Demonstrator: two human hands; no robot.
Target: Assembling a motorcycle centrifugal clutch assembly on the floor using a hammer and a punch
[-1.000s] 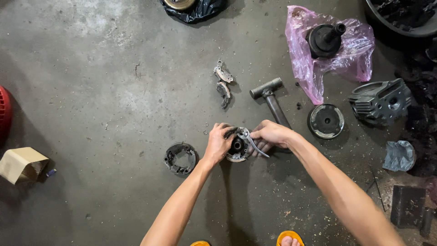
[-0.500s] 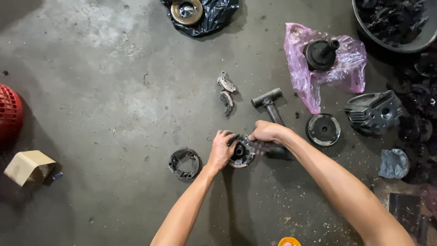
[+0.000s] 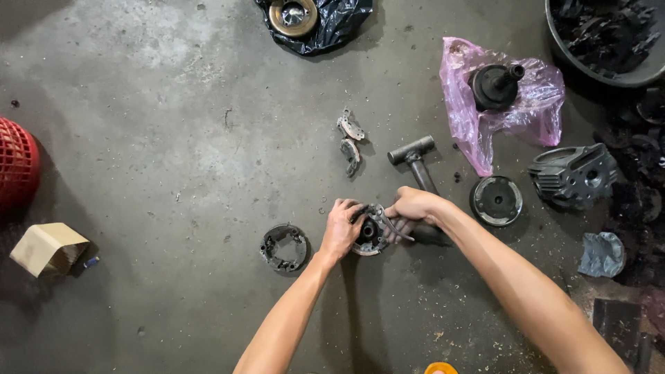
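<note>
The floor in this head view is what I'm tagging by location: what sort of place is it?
Probably a mechanic's repair workshop, with the work done on a bare concrete floor. Greasy metal parts lie spread around: a finned engine casting, a hammer, a round disc, and the round metal assembly both hands are on.

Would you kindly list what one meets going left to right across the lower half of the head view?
Red basket → cardboard box → round ring part → left hand → round metal hub → right hand → black disc → grey rag.
</note>
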